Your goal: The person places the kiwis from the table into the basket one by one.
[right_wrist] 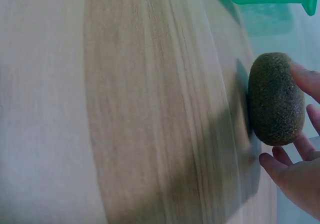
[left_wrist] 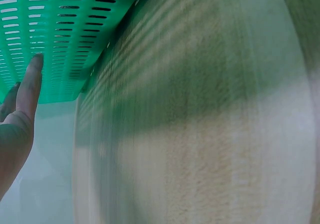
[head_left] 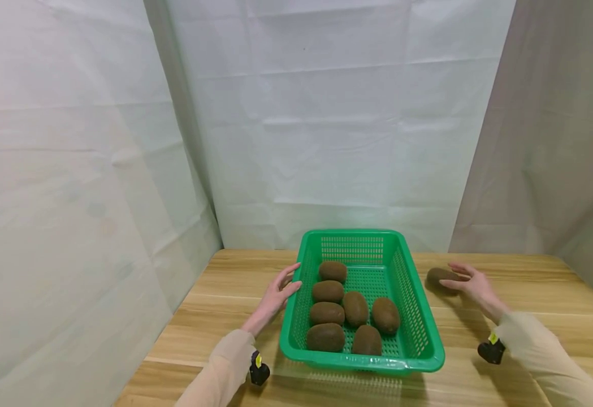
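Observation:
A green plastic basket (head_left: pixel 420 314) stands in the middle of the table, with several brown kiwis (head_left: pixel 355 309) lying in its left and near parts. My left hand (head_left: pixel 276 291) is at the basket's left side, fingers extended, fingertips right at the rim. In the left wrist view a finger (left_wrist: pixel 30 86) points up against the slotted wall. To the right of the basket, another kiwi (right_wrist: pixel 276 99) lies on the table. My right hand (head_left: pixel 476 285) reaches over its right end with fingers spread; one fingertip overlaps the kiwi in the right wrist view, while other fingers stand apart below it.
The wooden table (head_left: pixel 189 322) runs back to a white cloth (head_left: pixel 352 141) hanging behind it. Further cloths hang at the left and right sides. Small black devices (head_left: pixel 492 350) are worn at both wrists.

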The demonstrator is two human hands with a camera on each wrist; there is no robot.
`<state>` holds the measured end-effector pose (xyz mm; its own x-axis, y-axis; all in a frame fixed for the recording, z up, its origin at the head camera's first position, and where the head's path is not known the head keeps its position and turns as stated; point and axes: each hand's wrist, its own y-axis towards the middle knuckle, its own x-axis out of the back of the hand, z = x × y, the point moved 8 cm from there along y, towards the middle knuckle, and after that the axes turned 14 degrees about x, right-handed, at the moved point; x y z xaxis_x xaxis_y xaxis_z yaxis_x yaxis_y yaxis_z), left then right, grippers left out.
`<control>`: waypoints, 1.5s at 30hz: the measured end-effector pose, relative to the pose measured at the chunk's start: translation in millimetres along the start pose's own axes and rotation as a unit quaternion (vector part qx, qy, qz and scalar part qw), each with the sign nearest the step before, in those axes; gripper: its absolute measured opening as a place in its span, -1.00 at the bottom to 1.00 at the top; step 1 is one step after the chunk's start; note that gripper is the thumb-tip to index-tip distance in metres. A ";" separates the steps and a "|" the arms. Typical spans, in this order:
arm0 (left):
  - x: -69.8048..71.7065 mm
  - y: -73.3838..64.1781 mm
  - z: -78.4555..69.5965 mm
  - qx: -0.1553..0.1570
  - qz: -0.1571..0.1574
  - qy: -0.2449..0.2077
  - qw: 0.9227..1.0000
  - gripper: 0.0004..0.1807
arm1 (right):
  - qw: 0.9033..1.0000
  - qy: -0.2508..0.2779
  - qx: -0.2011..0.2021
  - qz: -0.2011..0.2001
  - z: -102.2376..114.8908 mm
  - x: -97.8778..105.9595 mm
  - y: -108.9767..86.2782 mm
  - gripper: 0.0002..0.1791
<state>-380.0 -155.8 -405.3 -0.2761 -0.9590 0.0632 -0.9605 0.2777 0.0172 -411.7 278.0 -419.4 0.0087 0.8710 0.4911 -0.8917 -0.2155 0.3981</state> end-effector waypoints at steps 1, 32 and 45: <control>0.0 -0.1 -0.2 0.000 0.000 0.000 1.000 -0.45 | 1.000 -0.001 -0.002 0.002 -0.6 -0.5 0.0 -0.22; -0.9 1.1 0.7 0.019 0.011 -0.013 1.000 -0.44 | 0.999 -0.050 0.001 0.017 -4.8 -3.2 -2.9 -0.27; 0.1 0.1 1.7 0.013 0.001 -0.007 1.000 -0.45 | 0.999 -0.041 0.010 0.012 14.5 8.7 7.2 -0.24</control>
<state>-380.1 -156.0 -407.0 -0.2779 -0.9593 0.0497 -0.9606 0.2778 -0.0089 -411.5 277.7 -401.1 0.0246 0.8262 0.5629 -0.8830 -0.2461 0.3998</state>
